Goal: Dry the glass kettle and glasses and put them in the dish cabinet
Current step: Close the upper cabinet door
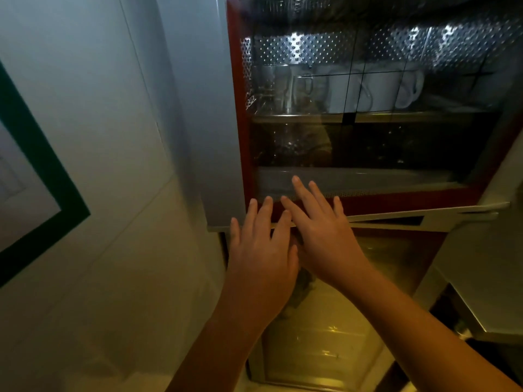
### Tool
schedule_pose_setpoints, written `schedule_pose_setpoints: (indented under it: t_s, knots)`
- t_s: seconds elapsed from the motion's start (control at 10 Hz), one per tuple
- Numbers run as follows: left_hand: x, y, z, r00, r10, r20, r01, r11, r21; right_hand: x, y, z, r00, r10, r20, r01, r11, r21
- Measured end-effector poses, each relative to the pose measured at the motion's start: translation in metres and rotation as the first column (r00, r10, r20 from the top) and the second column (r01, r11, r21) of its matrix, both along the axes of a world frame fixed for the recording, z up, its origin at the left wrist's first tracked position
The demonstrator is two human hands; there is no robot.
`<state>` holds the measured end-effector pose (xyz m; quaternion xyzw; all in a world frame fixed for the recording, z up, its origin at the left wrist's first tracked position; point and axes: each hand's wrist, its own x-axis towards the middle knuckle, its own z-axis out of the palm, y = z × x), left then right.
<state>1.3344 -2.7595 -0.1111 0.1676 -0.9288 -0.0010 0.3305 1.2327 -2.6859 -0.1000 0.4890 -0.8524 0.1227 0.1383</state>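
While the left hand (pixel 260 250) and right hand (pixel 319 230) lie flat on the dish cabinet door (pixel 396 199), glasses (pixel 283 83) stand inside above.

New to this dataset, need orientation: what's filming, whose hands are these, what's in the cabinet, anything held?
No machine here: a person works bare-handed, and the one picture comes from a wide-angle camera on their head, looking forward and down. The left hand and right hand lie side by side, fingers straight, against the lower edge of a red-framed dish cabinet with a glass front. Neither holds anything. Behind the glass a shelf carries white mugs and, left of them, clear glasses. Whether they are opening or closing it cannot be told.
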Motion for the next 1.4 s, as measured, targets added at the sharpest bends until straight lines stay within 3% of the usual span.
schedule_pose_setpoints:
  t_s: [0.2,0.4,0.5,0.7,0.9,1.1,1.3,1.4]
  knots:
    - [-0.025,-0.021,-0.001,1.0,-0.01,-0.007,0.01,1.0,0.021,-0.016,-0.023,0.003,0.998,-0.058,0.027,0.056,0.997,0.047]
    - [-0.047,-0.038,0.004,0.998,-0.023,-0.051,0.033,0.98,0.197,-0.034,-0.044,0.004,0.994,-0.113,0.0,0.113,0.992,0.051]
    - [-0.056,-0.048,0.0,0.999,-0.012,0.035,0.007,0.99,0.143,-0.041,-0.054,0.001,0.99,-0.142,0.011,0.141,0.988,0.058]
    - [-0.063,-0.059,-0.009,0.995,-0.042,-0.095,0.061,0.977,0.204,-0.04,-0.064,-0.005,0.987,-0.158,0.032,0.157,0.987,0.033]
    - [-0.064,-0.06,-0.013,0.999,-0.015,-0.049,0.021,0.991,0.132,-0.044,-0.059,-0.006,0.987,-0.161,0.023,0.16,0.987,0.009]
    - [-0.058,-0.051,-0.008,0.995,-0.075,-0.072,0.089,0.974,0.207,-0.042,-0.054,-0.001,0.986,-0.161,0.034,0.161,0.987,0.005]
    - [-0.057,-0.049,-0.007,0.98,-0.078,-0.184,0.096,0.991,0.094,-0.038,-0.047,0.001,0.985,-0.16,0.064,0.16,0.987,0.001]
    - [-0.055,-0.045,-0.01,0.99,-0.065,-0.127,0.073,0.996,0.06,-0.037,-0.04,0.002,0.984,-0.169,0.063,0.169,0.986,0.004]
